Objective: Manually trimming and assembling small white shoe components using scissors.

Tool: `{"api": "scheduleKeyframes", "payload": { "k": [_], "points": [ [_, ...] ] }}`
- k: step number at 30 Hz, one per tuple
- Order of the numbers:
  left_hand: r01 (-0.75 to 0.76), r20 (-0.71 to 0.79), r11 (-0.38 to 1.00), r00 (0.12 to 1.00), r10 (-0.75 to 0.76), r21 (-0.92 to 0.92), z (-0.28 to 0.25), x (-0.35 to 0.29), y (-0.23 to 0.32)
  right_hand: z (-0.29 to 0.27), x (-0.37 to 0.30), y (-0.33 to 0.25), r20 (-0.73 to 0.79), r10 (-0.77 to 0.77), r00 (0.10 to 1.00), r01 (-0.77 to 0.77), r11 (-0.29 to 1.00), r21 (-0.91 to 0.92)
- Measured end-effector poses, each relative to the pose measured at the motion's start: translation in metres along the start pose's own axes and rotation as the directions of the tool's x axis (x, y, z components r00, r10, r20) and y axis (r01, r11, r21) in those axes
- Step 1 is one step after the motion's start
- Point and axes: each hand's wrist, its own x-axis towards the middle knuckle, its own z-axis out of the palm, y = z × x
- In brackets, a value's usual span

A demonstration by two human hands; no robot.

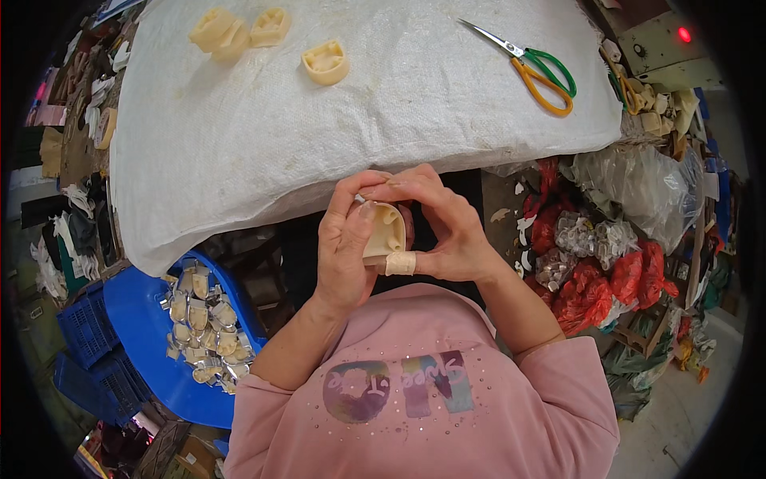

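Observation:
Just beyond the table's near edge, my two hands hold a cream-coloured hollow moulded piece (384,230) with a rounded end and small ridges inside. My left hand (339,251) grips its left side, thumb along the rim. Curving over the top and round the right side, my right hand (456,231) is closed on the same piece; its thumb, wrapped in beige tape (400,263), presses at the lower edge. A small shiny bit shows near the left fingertips, too small to name. Similar cream pieces lie on the table: one alone (325,63), another (271,27), and a stacked cluster (218,33).
Scissors (531,70) with green and orange handles lie on the white-sheeted table (415,104). A blue basin (136,335) at left holds many metal-and-cream pieces (206,323). Red plastic bags (586,295) and clear bags (638,191) crowd the right side. Blue crates (86,327) stand far left.

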Motion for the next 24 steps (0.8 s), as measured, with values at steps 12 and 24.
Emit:
{"api": "scheduleKeyframes", "payload": {
  "k": [12, 24],
  "points": [
    [-0.002, -0.056, 1.000, 0.998, 0.000, -0.026, 0.014, 0.004, -0.006, -0.003, 0.016, 0.006, 0.202, 0.586, 0.785, -0.585, 0.592, 0.555],
    [-0.142, -0.175, 0.989, 0.973, 0.148, 0.044, 0.019, 0.005, -0.007, 0.028, -0.009, 0.006, -0.176, 0.142, 0.974, -0.151, 0.988, -0.042]
  ]
}}
